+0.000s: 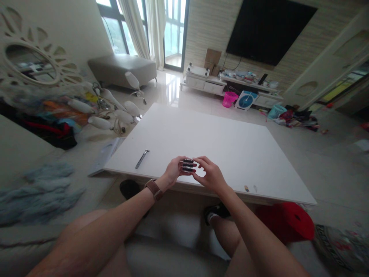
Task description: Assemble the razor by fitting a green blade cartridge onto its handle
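Observation:
My left hand point(173, 170), with a brown watch strap on the wrist, is closed around a small black banded object point(188, 165) near the front edge of the white table. Dark strips of it show between lighter gaps; its exact kind is too small to make out. Curved in from the other side, my right hand point(210, 175) has its thumb and forefinger tips at the object's right edge. A slim silver-and-black tool with a short crosswise head point(142, 159) lies to the left on the white table point(207, 134).
Two tiny items, one yellow and dark point(246, 188) and one pale point(255, 188), lie at the table's front right. A red roll point(288, 221) stands beside my right leg. A lamp with several white shades point(100, 123) is beyond the table's left side.

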Demonstrator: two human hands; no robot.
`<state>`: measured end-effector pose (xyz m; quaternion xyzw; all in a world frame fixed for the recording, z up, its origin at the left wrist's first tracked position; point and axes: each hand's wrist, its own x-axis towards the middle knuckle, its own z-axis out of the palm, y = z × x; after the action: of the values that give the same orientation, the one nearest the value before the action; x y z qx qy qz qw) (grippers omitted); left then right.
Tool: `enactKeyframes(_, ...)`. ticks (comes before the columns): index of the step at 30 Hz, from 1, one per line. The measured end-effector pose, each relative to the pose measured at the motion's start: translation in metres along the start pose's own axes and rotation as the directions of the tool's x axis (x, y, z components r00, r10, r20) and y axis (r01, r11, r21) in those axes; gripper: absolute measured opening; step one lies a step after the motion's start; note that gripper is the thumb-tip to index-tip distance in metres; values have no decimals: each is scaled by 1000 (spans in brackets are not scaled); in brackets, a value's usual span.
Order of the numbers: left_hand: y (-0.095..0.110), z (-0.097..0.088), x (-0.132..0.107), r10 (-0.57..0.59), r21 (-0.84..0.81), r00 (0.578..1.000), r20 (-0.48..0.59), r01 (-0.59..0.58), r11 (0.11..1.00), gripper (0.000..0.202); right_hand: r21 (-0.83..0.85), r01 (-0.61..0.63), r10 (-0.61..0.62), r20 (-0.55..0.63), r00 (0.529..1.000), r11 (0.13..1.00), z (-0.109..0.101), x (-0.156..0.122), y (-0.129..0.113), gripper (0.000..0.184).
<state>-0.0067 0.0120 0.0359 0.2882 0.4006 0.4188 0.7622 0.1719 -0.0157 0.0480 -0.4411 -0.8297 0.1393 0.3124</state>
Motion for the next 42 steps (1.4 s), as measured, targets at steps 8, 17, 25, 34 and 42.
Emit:
enactKeyframes(8, 0, 2, 0, 2, -25, 999, -39, -3, 1000, 25, -3, -2, 2, 6, 1000, 1000, -1, 0, -1, 48)
enactKeyframes(17, -1, 1, 0, 5, -28, 1000, -31, -5, 1000, 24, -5, -3, 3, 11, 1000, 1000, -1, 0, -1, 48)
enactKeyframes(25, -3, -1, 2, 3, -14, 1000, -25, -4, 1000, 25, -2, -4, 4, 13, 1000, 1000, -1, -1, 0, 49)
enactKeyframes(34, -4, -2, 4, 5, 0, 1000, -13, -5, 1000, 24, 3, -4, 4, 9, 1000, 1000, -1, -1, 0, 49)
enactKeyframes(42, -4, -2, 3, 11, 4, 1000, -3, -11, 1000, 25, -2, -5, 5, 11, 1000, 1000, -1, -1, 0, 49)
